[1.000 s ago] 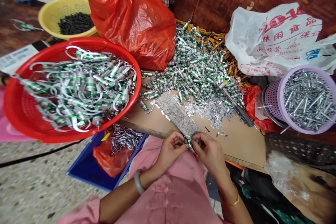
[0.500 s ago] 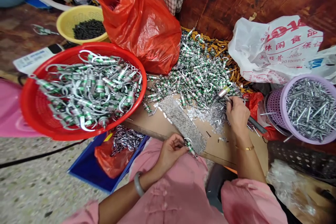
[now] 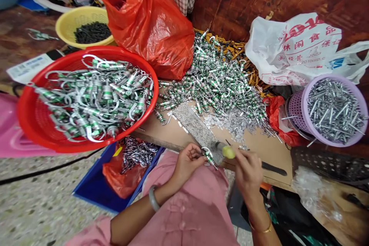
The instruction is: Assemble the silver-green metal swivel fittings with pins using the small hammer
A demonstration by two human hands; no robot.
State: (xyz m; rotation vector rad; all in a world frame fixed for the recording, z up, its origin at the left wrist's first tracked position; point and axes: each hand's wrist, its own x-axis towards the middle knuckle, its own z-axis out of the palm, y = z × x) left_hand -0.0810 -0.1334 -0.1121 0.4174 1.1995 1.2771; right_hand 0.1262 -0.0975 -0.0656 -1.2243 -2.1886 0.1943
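Note:
My left hand [image 3: 187,163] pinches a small green-and-silver metal fitting with a curved hook [image 3: 209,156], at the near end of a flat, pitted metal bar [image 3: 197,125]. My right hand [image 3: 249,171] is wrapped round the dark handle of a hammer [image 3: 228,152]. The hammer's yellowish head is over the bar's near end, just right of the fitting; whether it touches anything I cannot tell. Beyond the bar lies a heap of similar green-and-silver fittings [image 3: 221,84]. Small flat metal links [image 3: 239,123] are scattered at the heap's near edge.
At left, a red basket [image 3: 25,123] holds more fittings, with a yellow basket [image 3: 62,30] behind it. A red plastic bag [image 3: 155,27] stands at the back. To the right are a purple basket [image 3: 301,113] of metal pins and a white plastic bag [image 3: 294,50]. Below sits a blue tray [image 3: 92,188].
My right hand has brought the hammer down and toward me, from beside the heap to the bar's near end. My left hand keeps its pinch on the fitting. The view has shifted slightly.

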